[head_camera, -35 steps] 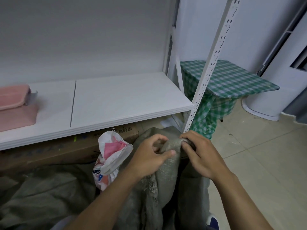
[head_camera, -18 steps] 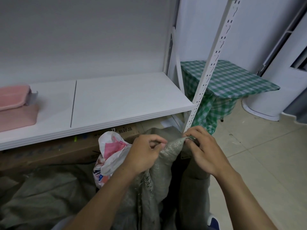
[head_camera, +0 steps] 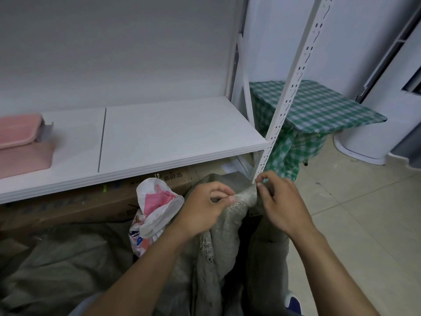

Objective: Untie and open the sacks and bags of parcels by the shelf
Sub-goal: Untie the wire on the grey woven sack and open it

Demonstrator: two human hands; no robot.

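Note:
A grey-green woven sack [head_camera: 225, 247] stands upright in front of me, below the white shelf [head_camera: 159, 142]. My left hand [head_camera: 202, 210] grips the gathered top edge of the sack with curled fingers. My right hand [head_camera: 280, 201] pinches the sack's mouth at its upper right, right beside the shelf post [head_camera: 293, 87]. A dark gap shows between the two held edges. A white and pink plastic bag [head_camera: 157, 206] sits just left of my left hand. Another grey sack [head_camera: 57, 265] lies slumped at lower left.
A cardboard box [head_camera: 79, 204] lies under the shelf. Pink trays [head_camera: 20, 142] rest on the shelf's left end. A table with a green checked cloth [head_camera: 319, 108] stands to the right, with tiled floor [head_camera: 364, 224] and a white appliance [head_camera: 382, 124] beyond. A shoe [head_camera: 293, 304] shows at the bottom.
My hands have moved apart, drawing the sack's mouth wider. The right hand has shifted up and right toward the shelf post, and now pinches the edge with its fingertips.

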